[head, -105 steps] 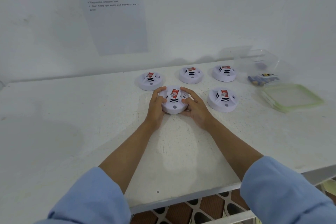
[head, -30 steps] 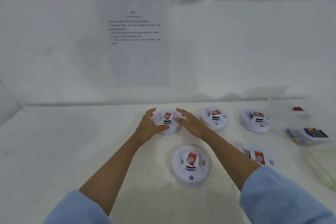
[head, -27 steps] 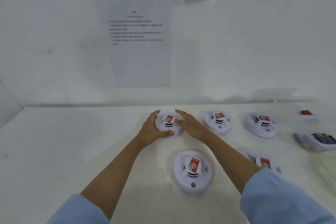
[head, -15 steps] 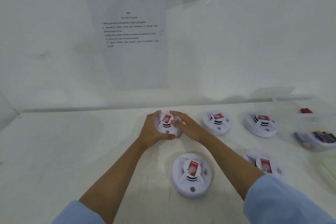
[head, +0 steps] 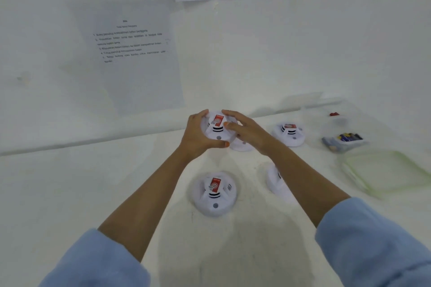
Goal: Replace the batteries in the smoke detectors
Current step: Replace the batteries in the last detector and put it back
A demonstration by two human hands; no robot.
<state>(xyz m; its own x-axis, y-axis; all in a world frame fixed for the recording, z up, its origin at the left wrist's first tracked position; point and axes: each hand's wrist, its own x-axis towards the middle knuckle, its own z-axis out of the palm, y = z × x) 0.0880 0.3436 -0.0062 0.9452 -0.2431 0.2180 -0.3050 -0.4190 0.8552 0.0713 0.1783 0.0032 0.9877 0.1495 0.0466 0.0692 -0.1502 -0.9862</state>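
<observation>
Head camera, looking down past both forearms: the left hand (head: pixel 198 135) grips the held smoke detector (head: pixel 217 131) from its left side, with the fingers wrapped over the far rim and the thumb hooked under the near edge. The right hand (head: pixel 248 134) closes on the same unit from the right. Its index finger curves over the top and its thumb presses on the face beside the red label. The held smoke detector is tilted with its face toward the camera and seems to be lifted just clear of the counter (head: pixel 93 193), above a soft shadow.

Just behind and below the right hand, a second smoke detector (head: pixel 242 145) shows only as a white edge. The rear smoke detector (head: pixel 289 134) sits further right on the counter, well apart from the hands. Nearer the camera, the front smoke detector (head: pixel 214 193) lies flat, label up, between the two forearms. Another, the hidden smoke detector (head: pixel 274 182), is largely covered by the right forearm.

At the far right a clear tub (head: pixel 328 142) holds batteries (head: pixel 348 137), and a green-rimmed lid (head: pixel 382 172) lies in front of it, blurred. Printed sheets (head: pixel 133 53) are stuck to the white wall, their text too soft to read. Light blue sleeves (head: pixel 373 240) frame the bottom of the view.
</observation>
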